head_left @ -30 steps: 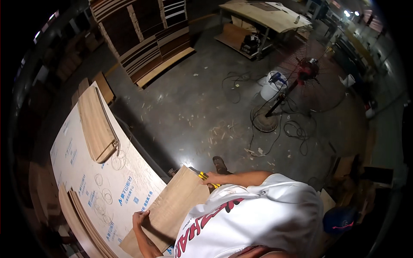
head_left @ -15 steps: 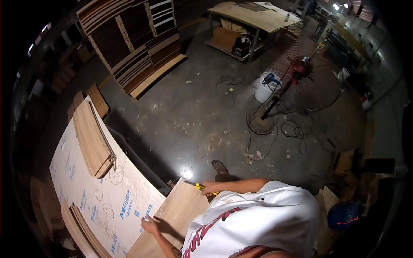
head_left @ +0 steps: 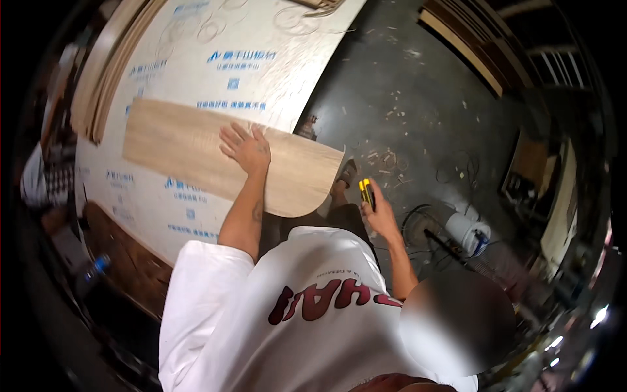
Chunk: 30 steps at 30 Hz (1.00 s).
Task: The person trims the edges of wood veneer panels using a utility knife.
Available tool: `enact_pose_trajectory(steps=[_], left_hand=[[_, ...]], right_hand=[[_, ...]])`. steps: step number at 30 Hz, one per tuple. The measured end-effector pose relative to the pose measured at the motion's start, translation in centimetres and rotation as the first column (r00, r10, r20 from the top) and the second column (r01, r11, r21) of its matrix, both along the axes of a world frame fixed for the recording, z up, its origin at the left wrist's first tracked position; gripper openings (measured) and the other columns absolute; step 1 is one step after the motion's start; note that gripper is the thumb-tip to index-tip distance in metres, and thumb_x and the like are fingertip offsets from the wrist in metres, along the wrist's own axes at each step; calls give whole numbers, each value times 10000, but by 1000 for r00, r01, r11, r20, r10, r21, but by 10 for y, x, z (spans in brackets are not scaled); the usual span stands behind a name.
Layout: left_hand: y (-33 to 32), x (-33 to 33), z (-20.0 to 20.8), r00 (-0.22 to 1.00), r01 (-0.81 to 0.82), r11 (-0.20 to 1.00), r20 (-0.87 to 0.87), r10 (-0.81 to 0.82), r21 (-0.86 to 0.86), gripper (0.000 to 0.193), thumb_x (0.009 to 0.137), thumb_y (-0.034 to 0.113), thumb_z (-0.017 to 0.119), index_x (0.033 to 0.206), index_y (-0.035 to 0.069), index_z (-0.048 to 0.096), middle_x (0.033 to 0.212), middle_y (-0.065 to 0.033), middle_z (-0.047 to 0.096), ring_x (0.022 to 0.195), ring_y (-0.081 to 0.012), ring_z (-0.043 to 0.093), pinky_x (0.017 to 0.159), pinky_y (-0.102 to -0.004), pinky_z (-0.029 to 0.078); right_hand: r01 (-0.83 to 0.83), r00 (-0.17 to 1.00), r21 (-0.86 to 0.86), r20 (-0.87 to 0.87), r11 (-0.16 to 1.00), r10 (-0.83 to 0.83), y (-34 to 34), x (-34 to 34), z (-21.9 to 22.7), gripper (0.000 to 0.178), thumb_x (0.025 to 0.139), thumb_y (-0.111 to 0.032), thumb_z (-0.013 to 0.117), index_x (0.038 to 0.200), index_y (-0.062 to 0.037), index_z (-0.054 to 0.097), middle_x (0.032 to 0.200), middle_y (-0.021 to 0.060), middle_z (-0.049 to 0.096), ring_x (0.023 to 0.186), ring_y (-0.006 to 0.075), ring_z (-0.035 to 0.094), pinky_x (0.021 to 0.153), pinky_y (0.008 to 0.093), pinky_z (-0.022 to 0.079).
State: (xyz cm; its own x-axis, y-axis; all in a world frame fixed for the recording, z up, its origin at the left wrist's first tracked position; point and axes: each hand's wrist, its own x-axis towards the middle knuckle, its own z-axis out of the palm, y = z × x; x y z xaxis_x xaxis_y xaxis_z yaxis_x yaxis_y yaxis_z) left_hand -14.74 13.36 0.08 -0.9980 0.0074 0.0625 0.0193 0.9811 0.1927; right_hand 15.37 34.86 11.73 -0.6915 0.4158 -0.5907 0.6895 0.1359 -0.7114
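A long light wood-grain panel [head_left: 176,144] with a rounded right end lies on a white board with blue print [head_left: 294,78]. Its rounded end reaches past the board's edge, close to my body. On the panel's middle, my left hand [head_left: 248,150] rests palm down with its fingers spread. My right hand [head_left: 382,219] is wrapped around a yellow and black utility knife [head_left: 368,194], held over the floor to the right of the rounded end and apart from it. I cannot make out the knife's blade.
Long wood strips [head_left: 108,75] lie along the board's upper left. Shavings litter the grey floor [head_left: 366,91]. A white bucket [head_left: 465,233] and a fan base with cables [head_left: 418,225] stand to the right. Stacked boards [head_left: 467,39] are at the upper right, a brown tabletop [head_left: 124,251] lower left.
My view has swung left toward the board. My left hand now lies flat on the panel. The utility knife, near the panel's end before, is now held upright away from it.
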Motion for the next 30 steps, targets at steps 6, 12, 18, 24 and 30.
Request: enact_pose_trajectory(steps=[6,12,18,24,30], left_hand=[[-15,16,-5,998,-42,999,-55,44,26,703,1036,451,376,1517,-61,346,1598,-305,247,1511,-427,156,1206,-590,72],[-10,20,-7,997,-50,999,-56,51,21,696,1039,473,341,1555,7,316,1643,-237,207,1539,-362,119,1220,-548,17],[-6,16,-14,993,-89,996,-82,88,-5,670,1038,466,339,1565,54,319,1655,-191,216,1542,-334,125,1225,-531,31],[-6,15,-14,988,-106,994,-114,104,-12,670,1031,472,347,1559,59,341,1643,-185,246,1530,-329,170,1232,-512,58],[1,16,-1,991,-119,990,-49,123,74,685,1002,454,428,1543,40,349,1633,-216,242,1528,-355,163,1224,-559,77]], right_hand=[[-475,876,282,62,833,479,47,-54,32,608,916,-50,595,1493,-114,412,1039,282,671,953,423,665,807,487,532],[-799,585,402,352,447,731,58,-117,53,553,878,-16,483,1426,-88,500,1159,302,650,1035,464,642,884,532,516],[-908,408,288,453,303,792,60,-163,51,489,883,-62,536,1372,-64,545,1028,291,673,975,470,634,856,540,498],[-945,292,269,439,186,850,54,-176,45,450,867,-62,532,1311,-38,595,913,296,672,891,478,645,805,538,514],[-940,296,292,433,179,851,48,-175,45,415,850,-50,518,1253,-12,609,861,313,654,847,485,646,782,542,513]])
